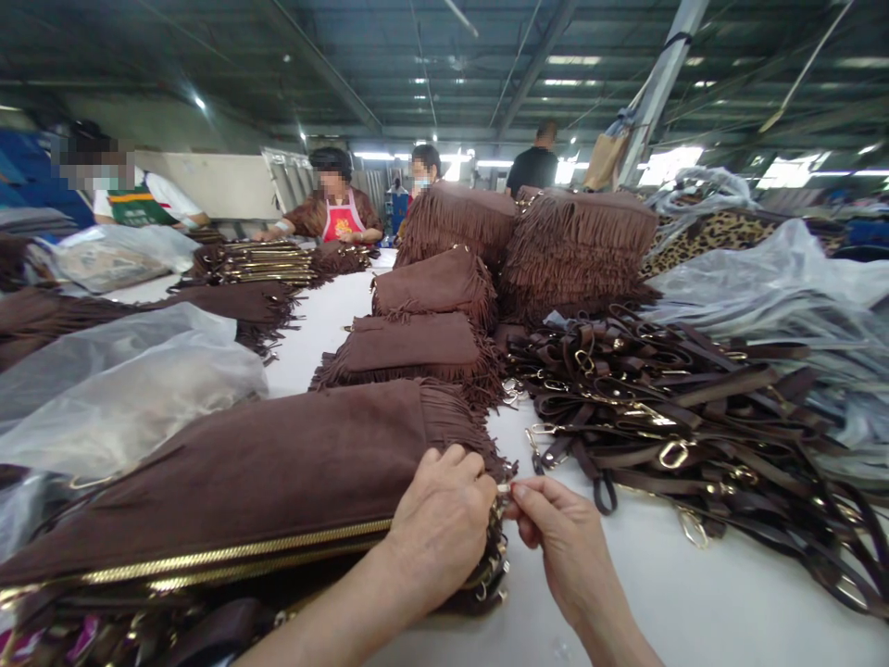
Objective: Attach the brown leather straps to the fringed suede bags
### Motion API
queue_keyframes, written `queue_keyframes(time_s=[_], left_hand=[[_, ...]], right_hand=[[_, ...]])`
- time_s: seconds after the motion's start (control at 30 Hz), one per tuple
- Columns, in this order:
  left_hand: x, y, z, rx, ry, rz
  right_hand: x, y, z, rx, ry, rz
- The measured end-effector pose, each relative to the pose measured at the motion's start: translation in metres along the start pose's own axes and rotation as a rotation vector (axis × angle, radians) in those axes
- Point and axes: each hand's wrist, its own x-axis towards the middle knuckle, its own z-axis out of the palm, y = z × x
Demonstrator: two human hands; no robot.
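At the bottom centre of the frame, the left hand (444, 528) has its grip closed over the right end of a brown suede bag (264, 472), fingers curled on top just below the fringe. The right hand (566, 547), just beside it, has thumb and forefinger pinched shut on a small metal fitting (501, 505) at that same corner of the bag; what kind of fitting it is is too small to tell. The bag lies flat across the lower left of the frame on a white desk (681, 602), its gold zipper (229, 556) running along the near edge. To the right, a tangled pile of brown straps (681, 417) with gold buckles spreads over the desk. Behind the hands, in the middle of the frame, more fringed bags (417, 347) lie stacked. Clear plastic wrapping (118, 389) sits at the left. At the far end, upper left, a person in a red apron (337, 208) works at the desk.
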Motion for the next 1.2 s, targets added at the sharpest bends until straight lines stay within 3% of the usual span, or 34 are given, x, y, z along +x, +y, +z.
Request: queue_keyframes(time_s=[0.13,0.47,0.6,0.8,1.2], left_hand=[[-0.001,0.000,0.001,0.001,0.012,0.013],[0.001,-0.003,0.001,-0.067,0.031,-0.061],[0.001,-0.005,0.001,-0.102,0.045,-0.075],[0.000,-0.005,0.002,-0.108,0.080,-0.071],[-0.001,-0.003,0.008,-0.039,0.127,-0.037]], right_hand=[[0.001,0.008,0.003,0.088,0.045,0.013],[-0.002,0.018,0.009,0.216,0.005,0.127],[-0.004,0.020,0.004,0.124,0.001,0.071],[-0.005,0.010,0.000,-0.059,0.025,-0.130],[-0.005,0.008,0.010,0.053,-0.056,-0.018]])
